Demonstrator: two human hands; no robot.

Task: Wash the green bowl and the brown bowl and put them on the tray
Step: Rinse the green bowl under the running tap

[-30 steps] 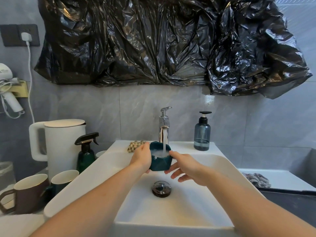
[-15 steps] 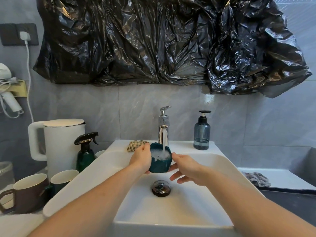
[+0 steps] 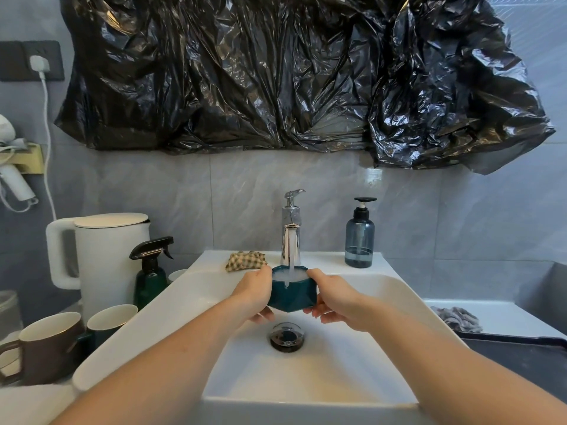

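The small dark green bowl (image 3: 293,294) is held upright over the white sink (image 3: 306,378), right under the chrome tap (image 3: 291,237). Water runs into it and it is full of foamy water. My left hand (image 3: 254,294) grips its left side and my right hand (image 3: 333,297) grips its right side, thumbs at the rim. A dark tray (image 3: 521,354) lies at the right edge. No brown bowl shows; a brown mug (image 3: 43,348) stands at the left.
Left of the sink stand a white kettle (image 3: 104,259), a green spray bottle (image 3: 152,277) and a green mug (image 3: 107,323). A checked cloth (image 3: 245,260) and a blue soap dispenser (image 3: 359,237) sit on the sink's back ledge. A grey rag (image 3: 457,317) lies at the right.
My right hand has moved in from beside the bowl and now holds its right side. The bowl has levelled and filled further under the running water.
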